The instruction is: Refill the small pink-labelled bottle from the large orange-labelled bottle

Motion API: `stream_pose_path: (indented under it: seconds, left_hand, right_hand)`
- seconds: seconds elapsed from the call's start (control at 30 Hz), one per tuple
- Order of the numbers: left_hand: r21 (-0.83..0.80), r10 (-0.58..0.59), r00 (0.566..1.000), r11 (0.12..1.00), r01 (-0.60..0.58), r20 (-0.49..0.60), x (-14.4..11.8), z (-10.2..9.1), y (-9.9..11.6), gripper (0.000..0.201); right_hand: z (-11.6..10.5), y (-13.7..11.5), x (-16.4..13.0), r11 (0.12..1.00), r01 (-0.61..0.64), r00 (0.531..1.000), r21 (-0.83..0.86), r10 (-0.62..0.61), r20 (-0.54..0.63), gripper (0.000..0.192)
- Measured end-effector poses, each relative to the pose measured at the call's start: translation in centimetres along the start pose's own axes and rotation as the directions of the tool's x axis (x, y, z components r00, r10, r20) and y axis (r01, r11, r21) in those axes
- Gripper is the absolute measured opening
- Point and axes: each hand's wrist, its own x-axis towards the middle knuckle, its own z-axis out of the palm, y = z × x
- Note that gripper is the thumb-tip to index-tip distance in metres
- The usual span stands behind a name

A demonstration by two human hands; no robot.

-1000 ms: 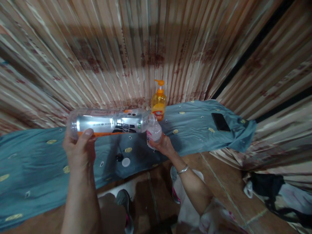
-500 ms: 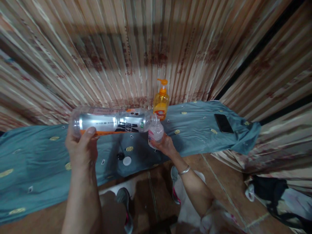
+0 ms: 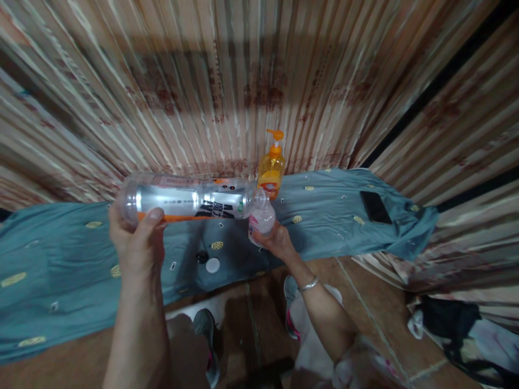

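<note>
My left hand (image 3: 140, 232) is closed around the base of a large clear plastic bottle (image 3: 190, 201) with a silver, black and orange label. The bottle lies almost level in the air, its neck pointing right. That neck rests at the mouth of a smaller clear bottle (image 3: 262, 219) with a pink label, which my right hand (image 3: 279, 240) grips from the right. Whether liquid passes between the two I cannot make out. Below them a black cap (image 3: 201, 257) and a white cap (image 3: 213, 265) lie side by side on the cloth.
An orange pump bottle (image 3: 271, 172) stands just behind the two bottles. A dark phone (image 3: 376, 207) lies on the right part of the teal cloth (image 3: 324, 237). Pleated curtains (image 3: 239, 81) hang close behind. Dark bags or clothes (image 3: 450, 324) are on the floor at right.
The whole scene has shifted slightly to the right in the view. Both hands keep their holds, and the bottles remain mouth to mouth in nearly the same pose.
</note>
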Motion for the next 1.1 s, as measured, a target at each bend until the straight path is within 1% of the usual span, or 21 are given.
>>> stream_pose_path:
  seconds: [0.13,0.2,0.33,0.53,0.67,0.83,0.93,1.1]
  left_hand:
    - [0.006,0.032,0.999,0.999,-0.032,0.014,-0.23,0.45,0.33,0.059]
    - [-0.003,0.033,0.999,0.999,-0.033,-0.006,-0.29,0.59,0.43,0.058]
    - [-0.008,0.017,0.999,1.000,-0.017,-0.033,-0.35,0.62,0.49,0.058]
    - [-0.027,0.020,1.000,0.999,-0.020,-0.001,-0.36,0.43,0.24,0.064]
    - [-0.038,0.020,1.000,0.999,-0.021,-0.013,-0.43,0.34,0.08,0.061]
    - [-0.009,0.023,1.000,1.000,-0.023,-0.007,-0.41,0.22,-0.06,0.063]
    - [-0.024,0.023,0.999,0.999,-0.023,-0.032,-0.42,0.41,-0.01,0.061]
    - [-0.026,0.056,0.997,0.998,-0.057,-0.060,-0.51,0.85,0.06,0.061]
  right_hand:
    - [0.04,0.07,0.01,1.000,-0.011,1.000,-0.017,0.011,0.009,0.067]
    - [0.14,0.22,0.03,1.000,-0.005,1.000,-0.023,0.005,0.007,0.065]
    - [0.27,0.46,0.05,1.000,0.015,1.000,-0.014,-0.015,-0.009,0.066]
    - [0.12,0.41,0.07,1.000,-0.001,1.000,-0.016,0.001,0.020,0.069]
    - [0.23,0.58,0.07,1.000,0.012,1.000,0.006,-0.012,-0.014,0.073]
    - [0.29,0.51,-0.08,1.000,0.006,0.999,-0.005,-0.007,-0.036,0.069]
    - [0.21,0.37,-0.14,1.000,-0.020,0.999,-0.024,0.019,-0.038,0.067]
    - [0.23,0.46,-0.08,0.999,-0.022,0.999,-0.027,0.021,-0.039,0.068]
